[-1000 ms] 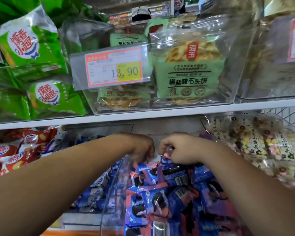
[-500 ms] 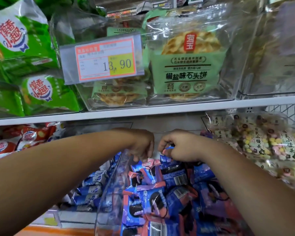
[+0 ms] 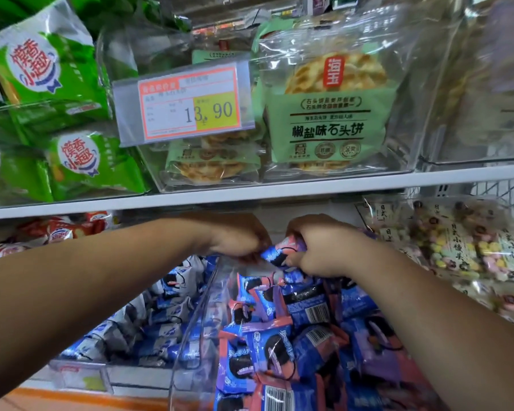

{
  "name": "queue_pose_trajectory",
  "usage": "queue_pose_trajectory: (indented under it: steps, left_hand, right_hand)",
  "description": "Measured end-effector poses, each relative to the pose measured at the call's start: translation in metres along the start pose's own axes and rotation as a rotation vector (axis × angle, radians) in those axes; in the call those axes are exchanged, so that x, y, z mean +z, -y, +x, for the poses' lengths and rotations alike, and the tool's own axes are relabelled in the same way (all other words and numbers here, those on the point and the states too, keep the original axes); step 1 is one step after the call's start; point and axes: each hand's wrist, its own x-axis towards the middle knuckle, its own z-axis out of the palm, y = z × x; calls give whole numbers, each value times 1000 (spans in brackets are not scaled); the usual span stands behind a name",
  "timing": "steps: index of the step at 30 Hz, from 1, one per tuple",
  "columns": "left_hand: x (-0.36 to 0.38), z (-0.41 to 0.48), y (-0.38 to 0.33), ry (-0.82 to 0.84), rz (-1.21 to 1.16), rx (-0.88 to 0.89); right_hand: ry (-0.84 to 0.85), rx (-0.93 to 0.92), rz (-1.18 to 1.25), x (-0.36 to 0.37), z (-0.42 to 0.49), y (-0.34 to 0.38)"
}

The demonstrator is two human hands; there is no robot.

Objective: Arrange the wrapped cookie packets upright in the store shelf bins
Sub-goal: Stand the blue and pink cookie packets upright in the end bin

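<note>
A clear plastic bin [image 3: 194, 327] on the lower shelf holds several blue, pink and purple cookie packets [image 3: 267, 348], lying jumbled at many angles. At the back of the bin my right hand [image 3: 324, 247] grips one blue-and-pink packet [image 3: 282, 250], lifted a little above the pile. My left hand [image 3: 238, 238] has its fingers curled down at the packet's left end, where it seems to pinch the wrapper; the fingertips are hidden. Both forearms reach in from the bottom corners.
A neighbouring bin on the left holds blue-and-white packets [image 3: 166, 321]. Red packets [image 3: 57, 232] lie at far left, pastel candy bags [image 3: 457, 247] at right. The upper shelf [image 3: 279, 189] hangs just above my hands, with green snack bags [image 3: 327, 114] and a price tag [image 3: 187, 105].
My right hand has lifted a blue-and-pink packet clear of the pile, and my left hand has closed in on its left end. The view has shifted slightly.
</note>
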Motion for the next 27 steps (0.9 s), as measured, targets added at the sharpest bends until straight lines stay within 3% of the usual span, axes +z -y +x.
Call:
queue_pose_trajectory:
  steps: [2, 5, 9, 18, 23, 27]
  left_hand:
    - [5, 10, -1, 97, -33, -124]
    - [13, 24, -6, 415, -204, -342]
    - [19, 34, -8, 355, -132, -464]
    - [25, 33, -14, 442, -111, -498]
    - [37, 33, -9, 391, -149, -515]
    - [40, 21, -14, 471, -154, -489]
  right_hand:
    - [-7, 29, -49, 0, -2, 2]
    - [-13, 56, -80, -2, -7, -1]
    - [-81, 55, -149, -7, -12, -3]
    - [-79, 55, -129, -2, -8, -5]
    - [-64, 55, -157, -2, -10, -3]
    - [-38, 67, -166, -3, -10, -3]
